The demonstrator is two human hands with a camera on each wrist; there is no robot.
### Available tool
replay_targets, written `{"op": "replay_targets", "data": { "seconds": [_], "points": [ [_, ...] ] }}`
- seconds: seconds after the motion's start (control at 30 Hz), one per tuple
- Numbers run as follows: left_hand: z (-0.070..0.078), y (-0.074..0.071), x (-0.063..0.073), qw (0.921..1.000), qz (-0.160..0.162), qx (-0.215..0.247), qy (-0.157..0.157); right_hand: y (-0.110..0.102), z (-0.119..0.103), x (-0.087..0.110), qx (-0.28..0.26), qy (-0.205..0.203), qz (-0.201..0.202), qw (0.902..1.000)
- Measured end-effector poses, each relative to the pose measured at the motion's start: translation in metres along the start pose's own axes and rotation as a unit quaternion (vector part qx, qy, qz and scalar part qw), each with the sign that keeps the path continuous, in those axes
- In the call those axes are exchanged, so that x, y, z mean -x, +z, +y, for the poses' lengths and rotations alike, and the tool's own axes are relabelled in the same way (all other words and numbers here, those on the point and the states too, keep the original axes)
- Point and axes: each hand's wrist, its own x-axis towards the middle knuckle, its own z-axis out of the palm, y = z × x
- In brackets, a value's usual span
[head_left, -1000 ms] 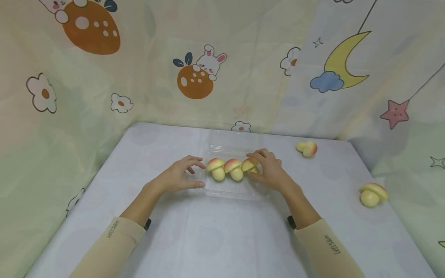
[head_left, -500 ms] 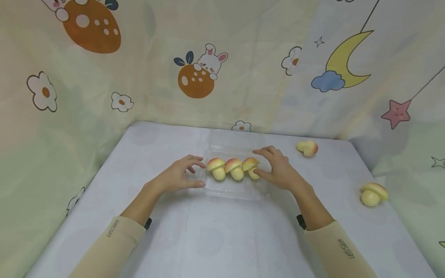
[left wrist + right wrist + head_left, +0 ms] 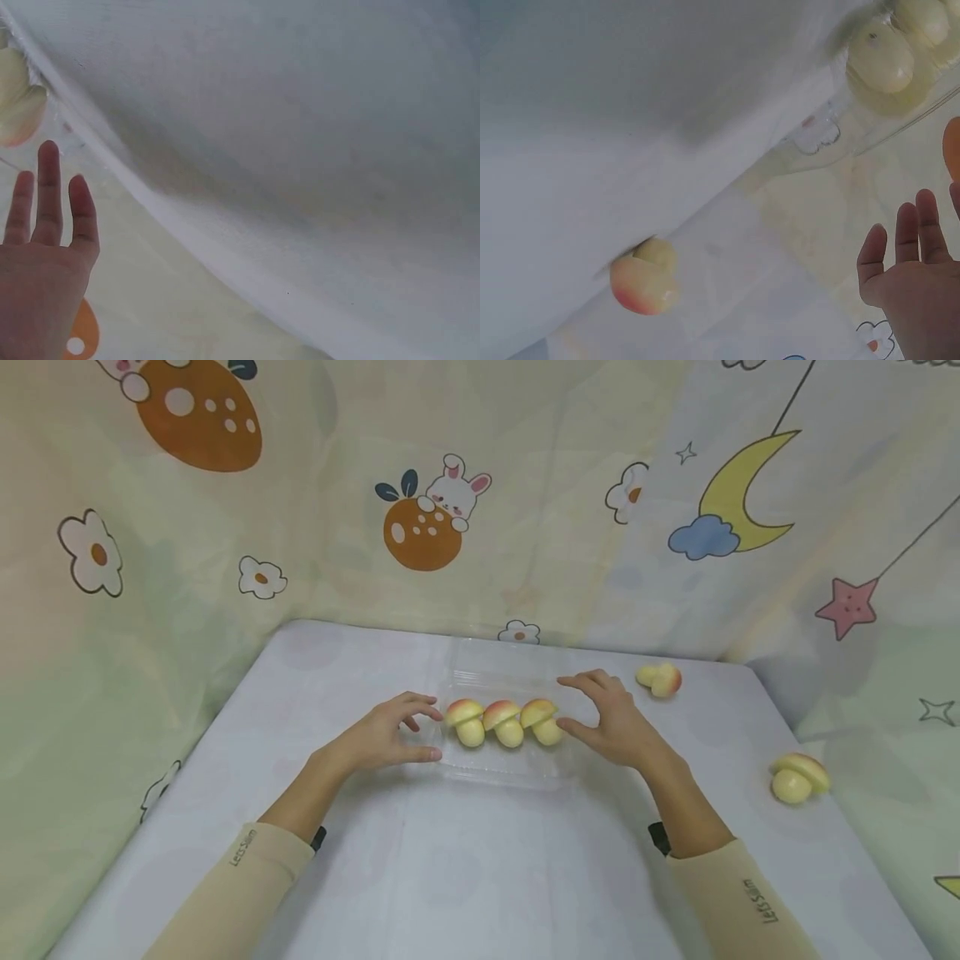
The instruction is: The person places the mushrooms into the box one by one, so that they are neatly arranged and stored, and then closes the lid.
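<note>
In the head view, three yellow mushrooms with reddish caps stand in a row inside a clear plastic box (image 3: 502,766), its lid (image 3: 506,656) folded back: a left mushroom (image 3: 469,732), a middle one (image 3: 509,732) and a right one (image 3: 548,732). My left hand (image 3: 378,737) is beside the box's left edge, fingers spread and holding nothing; whether it touches the edge I cannot tell. At the box's right side my right hand (image 3: 618,722) is spread too, its thumb tip close to the right mushroom. The right wrist view shows that hand (image 3: 919,277) with nothing in it.
A mushroom (image 3: 660,680) lies on its side at the back right of the white-covered table (image 3: 450,860). Another mushroom (image 3: 792,785) rests near the right edge. A patterned curtain (image 3: 315,527) hangs behind the table and along its sides.
My right hand has let go of the right mushroom and drawn away to the right, leaving it in the box. The left hand has stayed almost still.
</note>
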Motion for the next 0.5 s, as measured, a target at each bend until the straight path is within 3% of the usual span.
{"op": "replay_targets", "data": {
  "seconds": [0.5],
  "points": [
    [0.0,0.0,0.0,1.0,-0.002,-0.001,-0.004,-0.012,0.014,0.018,-0.008,-0.015,0.038,0.9991]
  ]
}}
